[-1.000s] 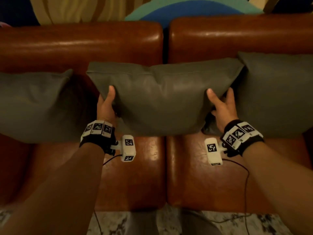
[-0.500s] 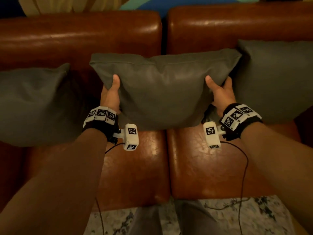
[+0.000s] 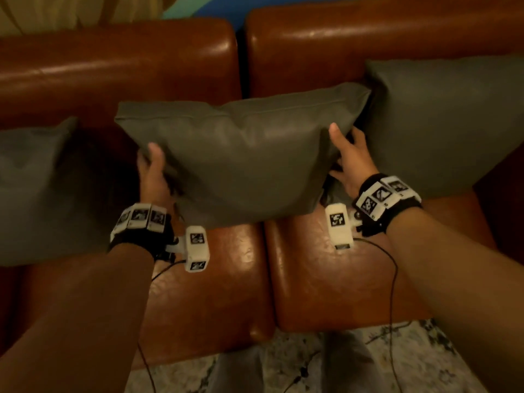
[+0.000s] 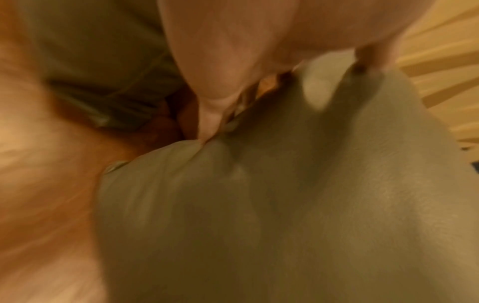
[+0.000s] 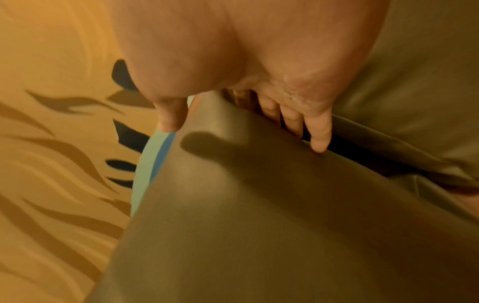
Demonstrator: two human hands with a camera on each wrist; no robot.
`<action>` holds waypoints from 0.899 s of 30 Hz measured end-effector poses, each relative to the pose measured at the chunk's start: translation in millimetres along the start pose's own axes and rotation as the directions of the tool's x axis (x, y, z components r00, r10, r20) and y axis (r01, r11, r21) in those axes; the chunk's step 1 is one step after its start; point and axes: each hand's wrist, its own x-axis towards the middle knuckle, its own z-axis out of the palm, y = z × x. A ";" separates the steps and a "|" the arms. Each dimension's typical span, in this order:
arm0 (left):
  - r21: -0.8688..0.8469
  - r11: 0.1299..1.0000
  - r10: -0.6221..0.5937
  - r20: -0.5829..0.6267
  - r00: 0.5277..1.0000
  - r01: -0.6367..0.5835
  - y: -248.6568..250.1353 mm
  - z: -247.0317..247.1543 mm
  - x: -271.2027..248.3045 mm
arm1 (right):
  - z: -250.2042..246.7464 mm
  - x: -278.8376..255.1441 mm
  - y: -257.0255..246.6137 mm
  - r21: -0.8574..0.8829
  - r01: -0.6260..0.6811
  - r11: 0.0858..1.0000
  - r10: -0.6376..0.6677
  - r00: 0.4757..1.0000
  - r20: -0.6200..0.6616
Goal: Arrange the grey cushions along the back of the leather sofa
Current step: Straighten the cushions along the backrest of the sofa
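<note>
- We are holding the middle grey cushion (image 3: 243, 163) between our two hands, in front of the backrest of the brown leather sofa (image 3: 119, 69) and over the gap between its two seat pads.
- Our left hand (image 3: 151, 174) is clamping the cushion's left edge, thumb lying on the front face and fingers tucked behind it.
- Our right hand (image 3: 347, 157) is gripping the right edge the same way, thumb forward, fingers wrapped behind.
- The cushion is looking smooth and matte, dark grey-green, with a stitched seam along its top edge and soft creases where our thumbs are pressing in; it is tilting, its right corner higher.
- Just beyond our right hand, a second grey cushion (image 3: 442, 123) is leaning against the backrest, touching the held one's corner.
- Outside our left hand, a third grey cushion (image 3: 31, 188) is resting on the seat, apart from the held one.
</note>
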 end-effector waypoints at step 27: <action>0.075 0.910 -0.414 0.191 0.890 0.407 -113.6 424.9 -137.6 | -399.4 121.2 -61.5 -0.034 0.067 0.997 -0.075 0.931 -0.358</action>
